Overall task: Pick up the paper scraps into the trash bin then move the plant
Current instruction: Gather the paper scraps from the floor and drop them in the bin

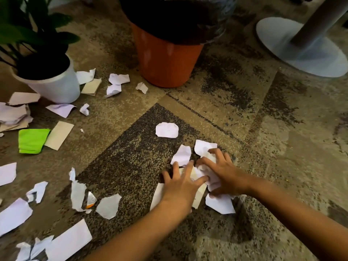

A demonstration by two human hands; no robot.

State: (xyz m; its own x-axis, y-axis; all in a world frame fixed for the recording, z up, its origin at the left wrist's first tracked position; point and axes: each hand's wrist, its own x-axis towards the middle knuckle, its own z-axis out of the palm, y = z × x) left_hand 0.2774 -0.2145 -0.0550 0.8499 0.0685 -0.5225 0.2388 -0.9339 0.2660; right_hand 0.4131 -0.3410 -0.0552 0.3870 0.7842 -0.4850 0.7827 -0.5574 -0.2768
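Reference landmark: the orange trash bin (165,59), lined with a black bag (175,17), standing on the speckled carpet (244,102) at top centre. Both hands work well in front of the bin, on a cluster of white paper scraps (202,172); the left hand (180,187) lies palm-down with fingers spread, pressing flat on a cream sheet; the right hand (224,176) is cupped over crumpled pieces, fingers curled around them, the two hands touching at the fingertips. One rounded scrap (167,130) lies loose between the hands and the bin. The plant (28,29) stands in a white pot (56,85) left of the bin; further scraps lie scattered around the pot and down the left side. A green cloth (32,141) lies left of the bin, in front of the pot; a white pedestal base (301,51) stands right of the bin.
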